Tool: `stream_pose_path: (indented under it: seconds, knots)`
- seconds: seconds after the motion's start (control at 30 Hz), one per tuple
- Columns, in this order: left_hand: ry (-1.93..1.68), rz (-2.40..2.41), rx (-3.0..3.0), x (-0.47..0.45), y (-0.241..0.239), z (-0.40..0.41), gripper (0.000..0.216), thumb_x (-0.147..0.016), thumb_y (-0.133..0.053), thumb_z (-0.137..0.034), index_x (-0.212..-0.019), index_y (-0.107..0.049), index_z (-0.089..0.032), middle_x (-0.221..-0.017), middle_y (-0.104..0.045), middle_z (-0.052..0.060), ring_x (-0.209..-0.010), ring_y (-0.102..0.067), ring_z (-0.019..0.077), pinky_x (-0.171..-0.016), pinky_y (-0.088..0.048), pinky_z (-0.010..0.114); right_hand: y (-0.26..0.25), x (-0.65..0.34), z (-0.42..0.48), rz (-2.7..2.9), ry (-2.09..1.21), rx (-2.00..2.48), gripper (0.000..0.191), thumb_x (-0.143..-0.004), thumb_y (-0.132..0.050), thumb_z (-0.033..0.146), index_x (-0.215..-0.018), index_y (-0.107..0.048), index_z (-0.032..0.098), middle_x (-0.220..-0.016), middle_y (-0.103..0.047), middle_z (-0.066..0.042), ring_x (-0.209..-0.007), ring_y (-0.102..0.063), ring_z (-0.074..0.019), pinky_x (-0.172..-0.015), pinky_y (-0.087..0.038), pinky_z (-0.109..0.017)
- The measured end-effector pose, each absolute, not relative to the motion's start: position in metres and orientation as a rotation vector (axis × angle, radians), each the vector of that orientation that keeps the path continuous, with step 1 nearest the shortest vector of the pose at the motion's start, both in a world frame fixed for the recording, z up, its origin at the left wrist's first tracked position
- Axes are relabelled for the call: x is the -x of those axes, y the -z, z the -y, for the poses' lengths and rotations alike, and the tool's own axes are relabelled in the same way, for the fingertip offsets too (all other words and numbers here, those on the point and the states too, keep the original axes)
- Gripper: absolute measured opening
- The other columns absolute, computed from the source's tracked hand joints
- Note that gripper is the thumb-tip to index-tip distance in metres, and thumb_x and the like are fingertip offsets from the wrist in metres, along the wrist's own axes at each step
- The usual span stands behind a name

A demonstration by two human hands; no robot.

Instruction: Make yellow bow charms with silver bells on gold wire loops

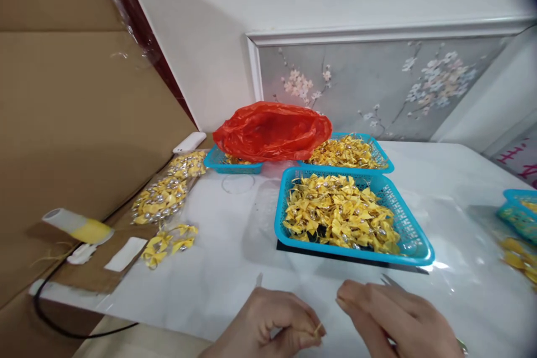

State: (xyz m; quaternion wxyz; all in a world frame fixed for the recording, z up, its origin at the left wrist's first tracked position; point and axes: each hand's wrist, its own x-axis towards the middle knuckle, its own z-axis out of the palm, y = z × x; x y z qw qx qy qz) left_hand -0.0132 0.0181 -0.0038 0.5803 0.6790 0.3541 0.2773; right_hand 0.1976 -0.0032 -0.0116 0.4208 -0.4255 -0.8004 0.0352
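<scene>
Low in the view, my left hand is closed in a pinch. A thin yellow cord end shows between thumb and forefinger; the rest of it is hidden. To its right, and apart from it, my right hand is closed with the fingers pressed together; what they hold, if anything, is hidden. A grey pointed tip shows just behind its knuckles. Beyond both hands stands a blue plastic basket, heaped with yellow ribbon pieces with silver beads.
Behind are another blue basket and a smaller one, partly under a red plastic bag. Left lie bagged beaded pieces, loose yellow pieces, a yellow-and-white bottle and a black cable. A blue basket stands far right.
</scene>
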Motion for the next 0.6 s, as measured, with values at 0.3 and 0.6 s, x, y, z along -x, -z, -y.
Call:
stream_pose_path:
  seconds: [0.3, 0.6]
  knots:
    - [-0.921, -1.034, -1.363, 0.013, 0.012, -0.028, 0.016, -0.072, -0.077, -0.014, -0.058, -0.074, -0.02, -0.07, -0.074, 0.003, -0.066, -0.066, 0.0141, -0.06, -0.049, 0.02, -0.004, -0.192, 0.007, 1.971, -0.181, 1.138, 0.025, -0.096, -0.047, 0.019, -0.08, -0.066, 0.018, -0.06, -0.064, -0.001, -0.046, -0.059, -0.0102, -0.045, -0.044, -0.019]
    - [-0.971, -1.054, -1.169, 0.01, 0.001, -0.027, 0.021, -0.064, -0.082, -0.012, -0.052, -0.065, -0.017, -0.063, -0.067, -0.002, -0.058, -0.058, 0.0091, -0.055, -0.045, 0.017, 0.015, -0.202, 0.013, 2.02, -0.249, 1.134, 0.02, -0.096, -0.047, 0.015, -0.083, -0.062, 0.018, -0.057, -0.058, 0.001, -0.045, -0.053, -0.01, -0.043, -0.038, -0.021]
